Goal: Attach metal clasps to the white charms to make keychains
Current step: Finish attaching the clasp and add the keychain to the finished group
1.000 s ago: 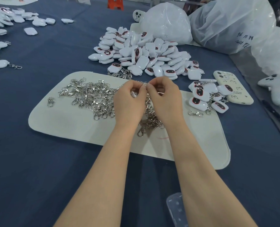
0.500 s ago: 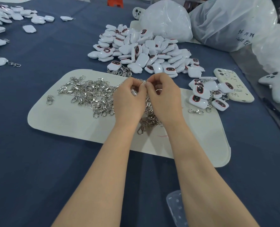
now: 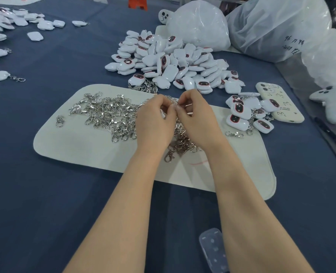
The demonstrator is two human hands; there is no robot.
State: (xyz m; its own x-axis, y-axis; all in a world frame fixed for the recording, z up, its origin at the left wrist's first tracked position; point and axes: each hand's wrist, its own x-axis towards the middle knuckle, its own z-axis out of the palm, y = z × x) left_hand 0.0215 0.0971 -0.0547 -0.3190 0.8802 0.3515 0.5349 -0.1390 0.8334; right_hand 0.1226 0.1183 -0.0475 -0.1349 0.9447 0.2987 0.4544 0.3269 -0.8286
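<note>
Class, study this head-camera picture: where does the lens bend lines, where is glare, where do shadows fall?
Head view: the wide lens bows the edges of the white mat; glare streaks the plastic bags and glossy charms; shadow lies on the mat under the left hand and right hand, darkening clasps.

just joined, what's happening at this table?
A person is assembling keychains. Left hand and right hand meet fingertip to fingertip above the clasp pile on the white mat, pinching a small piece mostly hidden in the grip. A big heap of white charms lies beyond the mat; a few finished keychains sit at its right edge, beside a phone.
</note>
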